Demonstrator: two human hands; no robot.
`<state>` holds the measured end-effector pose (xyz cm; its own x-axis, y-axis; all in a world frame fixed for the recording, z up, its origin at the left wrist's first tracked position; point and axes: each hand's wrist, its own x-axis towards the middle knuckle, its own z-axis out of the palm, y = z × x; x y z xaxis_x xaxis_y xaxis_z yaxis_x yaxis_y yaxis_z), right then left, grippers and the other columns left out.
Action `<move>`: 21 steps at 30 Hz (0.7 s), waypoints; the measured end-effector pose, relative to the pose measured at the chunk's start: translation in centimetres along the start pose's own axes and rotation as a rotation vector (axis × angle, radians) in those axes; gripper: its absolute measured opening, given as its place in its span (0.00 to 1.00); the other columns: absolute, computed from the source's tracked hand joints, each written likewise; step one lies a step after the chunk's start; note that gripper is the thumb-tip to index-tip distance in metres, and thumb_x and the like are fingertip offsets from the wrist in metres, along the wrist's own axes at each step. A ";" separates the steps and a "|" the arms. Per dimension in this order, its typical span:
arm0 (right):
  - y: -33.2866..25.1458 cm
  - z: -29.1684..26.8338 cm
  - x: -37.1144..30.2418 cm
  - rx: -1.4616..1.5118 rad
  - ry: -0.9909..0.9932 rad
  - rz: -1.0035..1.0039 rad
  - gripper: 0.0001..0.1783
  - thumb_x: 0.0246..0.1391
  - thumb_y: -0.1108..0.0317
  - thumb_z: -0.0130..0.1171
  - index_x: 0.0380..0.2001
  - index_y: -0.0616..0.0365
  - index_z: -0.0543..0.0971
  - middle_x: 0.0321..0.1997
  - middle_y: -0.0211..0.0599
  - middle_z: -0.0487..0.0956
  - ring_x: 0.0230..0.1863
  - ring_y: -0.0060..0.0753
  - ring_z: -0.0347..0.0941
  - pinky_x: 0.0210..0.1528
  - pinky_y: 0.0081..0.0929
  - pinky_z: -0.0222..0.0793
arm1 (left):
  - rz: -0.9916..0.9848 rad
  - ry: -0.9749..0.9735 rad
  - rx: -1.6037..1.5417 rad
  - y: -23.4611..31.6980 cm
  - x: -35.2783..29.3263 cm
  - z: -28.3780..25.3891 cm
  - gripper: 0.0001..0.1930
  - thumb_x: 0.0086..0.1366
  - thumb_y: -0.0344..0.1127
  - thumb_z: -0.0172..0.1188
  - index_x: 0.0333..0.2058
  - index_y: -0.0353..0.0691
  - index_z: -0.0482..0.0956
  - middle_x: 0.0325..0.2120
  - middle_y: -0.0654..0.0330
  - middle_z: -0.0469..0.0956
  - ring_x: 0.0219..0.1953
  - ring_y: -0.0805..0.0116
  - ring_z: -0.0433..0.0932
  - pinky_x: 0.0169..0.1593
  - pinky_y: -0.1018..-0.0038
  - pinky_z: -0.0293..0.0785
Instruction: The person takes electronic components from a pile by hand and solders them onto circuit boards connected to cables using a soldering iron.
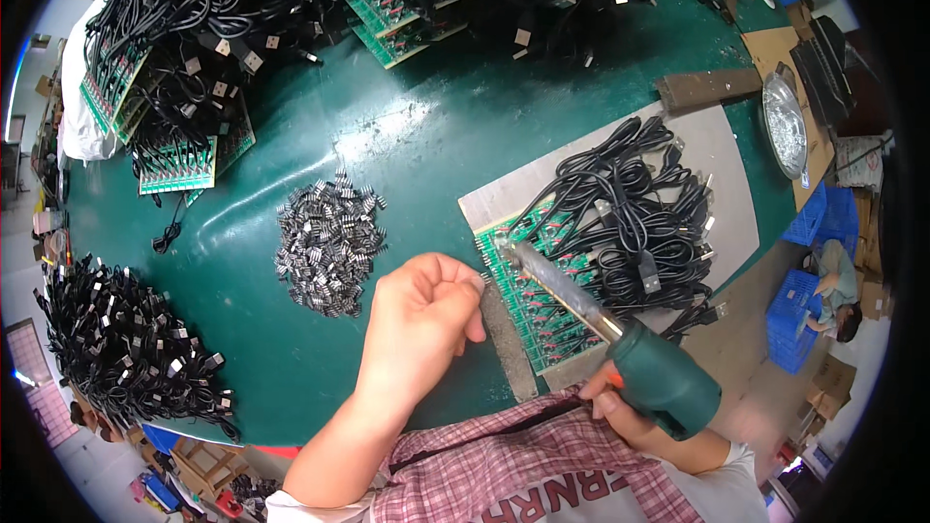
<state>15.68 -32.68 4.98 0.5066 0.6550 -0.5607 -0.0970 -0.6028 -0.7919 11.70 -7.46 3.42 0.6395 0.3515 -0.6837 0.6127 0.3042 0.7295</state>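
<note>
A green soldering gun is gripped by the right hand, its tip held at the far left part of the circuit board, on the table's near right. The left hand is curled beside the board; whether anything is pinched cannot be told. Small connectors are heaped farther left.

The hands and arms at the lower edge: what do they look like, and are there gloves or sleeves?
The left hand is an ungloved human hand, five-fingered, with no ring or watch visible. The right hand, partly hidden, shows no glove either. Whitish sleeves leave both forearms bare. No cables or markings show on them.
</note>
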 end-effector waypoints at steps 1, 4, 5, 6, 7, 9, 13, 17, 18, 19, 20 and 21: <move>0.3 0.0 -0.2 -0.001 -0.006 0.005 0.08 0.48 0.72 0.61 0.34 0.55 0.80 0.31 0.27 0.83 0.31 0.31 0.79 0.37 0.28 0.72 | -0.007 0.002 -0.003 0.1 0.2 0.1 0.07 0.62 0.31 0.56 0.27 0.35 0.75 0.13 0.64 0.73 0.12 0.82 0.64 0.16 0.84 0.57; 1.2 0.0 -0.6 0.045 0.052 -0.037 0.08 0.48 0.71 0.60 0.35 0.53 0.80 0.33 0.25 0.83 0.33 0.28 0.79 0.36 0.26 0.71 | -0.016 -0.014 0.003 0.3 0.4 0.4 0.07 0.62 0.31 0.56 0.27 0.35 0.75 0.12 0.65 0.73 0.12 0.82 0.63 0.16 0.84 0.57; 1.4 -0.1 -0.8 0.037 0.054 -0.015 0.09 0.47 0.71 0.61 0.35 0.52 0.81 0.33 0.23 0.83 0.33 0.27 0.78 0.35 0.26 0.71 | -0.033 -0.011 0.016 0.4 0.3 0.5 0.07 0.62 0.31 0.56 0.27 0.35 0.75 0.12 0.65 0.73 0.12 0.82 0.63 0.16 0.84 0.57; 1.5 -0.1 -0.9 0.029 0.056 0.006 0.10 0.46 0.71 0.61 0.35 0.50 0.81 0.33 0.20 0.83 0.33 0.27 0.78 0.34 0.26 0.71 | -0.049 -0.010 0.030 0.5 0.4 0.6 0.07 0.62 0.31 0.56 0.26 0.35 0.75 0.12 0.65 0.73 0.12 0.82 0.63 0.17 0.84 0.57; 1.8 -0.2 -1.0 0.030 0.054 0.007 0.10 0.46 0.71 0.61 0.35 0.50 0.81 0.33 0.20 0.83 0.33 0.27 0.78 0.34 0.26 0.71 | -0.052 -0.008 0.030 0.5 0.4 0.6 0.07 0.62 0.31 0.56 0.26 0.35 0.75 0.12 0.65 0.73 0.12 0.82 0.63 0.17 0.84 0.57; 2.4 -0.1 -0.9 -0.219 0.064 -0.078 0.13 0.42 0.70 0.62 0.35 0.47 0.82 0.34 0.16 0.83 0.32 0.26 0.76 0.33 0.26 0.71 | -0.049 -0.003 0.078 0.6 0.4 0.7 0.07 0.63 0.31 0.56 0.26 0.36 0.75 0.12 0.65 0.73 0.12 0.82 0.64 0.17 0.83 0.58; 2.5 0.1 -0.8 -0.225 0.092 -0.120 0.14 0.39 0.69 0.63 0.35 0.44 0.83 0.35 0.15 0.83 0.30 0.25 0.74 0.32 0.25 0.71 | -0.057 0.001 0.100 0.7 0.4 0.7 0.07 0.63 0.31 0.56 0.26 0.36 0.76 0.12 0.65 0.73 0.12 0.82 0.64 0.17 0.83 0.58; 2.8 0.2 -0.8 -0.229 0.105 -0.157 0.15 0.39 0.68 0.64 0.35 0.43 0.83 0.37 0.16 0.83 0.31 0.24 0.74 0.30 0.25 0.71 | -0.049 0.003 0.112 0.7 0.5 0.7 0.07 0.62 0.30 0.55 0.27 0.34 0.76 0.13 0.64 0.74 0.14 0.82 0.66 0.18 0.82 0.60; 2.9 0.2 -0.7 -0.234 0.109 -0.186 0.16 0.38 0.67 0.64 0.36 0.42 0.83 0.40 0.18 0.83 0.31 0.23 0.74 0.30 0.25 0.71 | -0.046 -0.002 0.122 0.7 0.5 0.6 0.08 0.62 0.30 0.53 0.27 0.31 0.76 0.14 0.63 0.75 0.15 0.81 0.68 0.19 0.81 0.62; 3.1 0.3 -0.7 -0.233 0.108 -0.186 0.16 0.38 0.67 0.64 0.36 0.42 0.83 0.40 0.18 0.83 0.31 0.23 0.74 0.30 0.25 0.71 | -0.046 -0.002 0.123 0.6 0.5 0.6 0.08 0.62 0.30 0.53 0.27 0.31 0.76 0.14 0.63 0.75 0.15 0.81 0.68 0.19 0.81 0.62; 3.5 0.5 -0.8 -0.287 0.110 -0.179 0.16 0.37 0.67 0.65 0.36 0.42 0.84 0.41 0.21 0.82 0.32 0.24 0.74 0.29 0.25 0.71 | -0.042 -0.002 0.125 0.5 0.5 0.6 0.08 0.62 0.30 0.54 0.27 0.31 0.76 0.14 0.63 0.75 0.15 0.81 0.68 0.19 0.81 0.62; 3.9 0.7 -0.9 -0.341 0.111 -0.172 0.17 0.37 0.66 0.65 0.36 0.41 0.84 0.42 0.23 0.82 0.32 0.24 0.74 0.29 0.24 0.71 | -0.038 -0.002 0.127 0.5 0.5 0.6 0.08 0.61 0.30 0.54 0.27 0.31 0.76 0.14 0.62 0.75 0.16 0.81 0.68 0.20 0.81 0.62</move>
<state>14.25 -35.28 2.17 0.5823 0.7173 -0.3827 0.2779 -0.6180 -0.7354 12.62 -7.64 3.41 0.6154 0.3399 -0.7112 0.6905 0.2026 0.6944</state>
